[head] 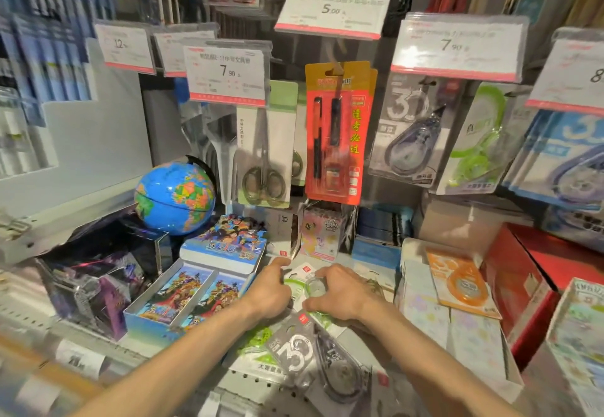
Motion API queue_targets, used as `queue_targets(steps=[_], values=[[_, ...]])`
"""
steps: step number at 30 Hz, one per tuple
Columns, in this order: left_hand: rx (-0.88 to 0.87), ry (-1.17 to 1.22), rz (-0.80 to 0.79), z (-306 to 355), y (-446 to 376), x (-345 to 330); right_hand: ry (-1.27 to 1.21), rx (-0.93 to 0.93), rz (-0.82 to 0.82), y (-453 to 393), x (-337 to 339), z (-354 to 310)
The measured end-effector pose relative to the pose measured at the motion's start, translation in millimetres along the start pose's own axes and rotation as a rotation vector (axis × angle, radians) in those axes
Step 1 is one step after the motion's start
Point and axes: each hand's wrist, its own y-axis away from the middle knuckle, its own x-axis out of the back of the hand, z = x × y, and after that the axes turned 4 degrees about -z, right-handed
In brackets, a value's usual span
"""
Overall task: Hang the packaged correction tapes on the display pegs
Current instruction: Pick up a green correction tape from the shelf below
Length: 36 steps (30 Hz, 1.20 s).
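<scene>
Head view: both my hands are down on the shelf, on a green correction tape pack [299, 282] lying flat near the shelf's middle.
Left hand [269, 295]: fingers curled onto the pack's left edge, forefinger stretched toward its top corner; it grips the pack.
Right hand [340, 292]: thumb and fingers curled around the round clear blister on the same pack; it grips from the right.
Loose packs: a grey correction tape pack [307, 354] printed with a big 30 lies tilted just beside my wrists, toward the shelf's front edge, partly over another green pack [258, 339].
Orange pack [461, 281]: an orange correction tape card lies flat toward the shelf's right side, on top of a pale patterned box [425, 312].
Hanging stock: on the pegs at upper right hang a grey tape pack [408, 132], a green tape pack [474, 142] beside it, and a blue tape pack [562, 161] at the far right edge.
Other hanging goods: an orange pen set card [338, 132] hangs above my hands, a scissors card [266, 148] to its left.
Price tags: a white 7.90 tag [227, 73] sits over the scissors, a 5.00 tag [331, 7] over the pen set.
Shelf, left side: a blue globe [175, 196] stands at the back, with an open cartoon card box [196, 289] in front of it, touching my left forearm.
Shelf, right edge: a red box [519, 282] sits beyond the orange pack.
</scene>
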Motion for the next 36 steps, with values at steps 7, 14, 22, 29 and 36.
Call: queue_targets(steps=[7, 14, 22, 29, 36], values=[[-0.124, 0.142, 0.209, 13.5, 12.6, -1.1, -0.253, -0.052, 0.148, 5.9, 2.5, 4.1], [-0.221, 0.355, 0.341, 32.4, 19.5, 9.1, -0.459, 0.04, 0.322, 14.3, 14.9, -7.9], [-0.205, 0.476, 0.216, 26.6, 28.4, 30.6, -0.503, 0.109, 0.358, 15.1, 23.6, -38.2], [-0.23, 0.649, -0.003, 30.4, 33.5, 28.1, -0.64, -0.012, 0.247, 45.2, 46.2, -16.3], [-0.285, 0.654, -0.14, 64.0, 60.0, -8.2, -0.717, -0.071, 0.233, 97.2, 70.9, 28.5]])
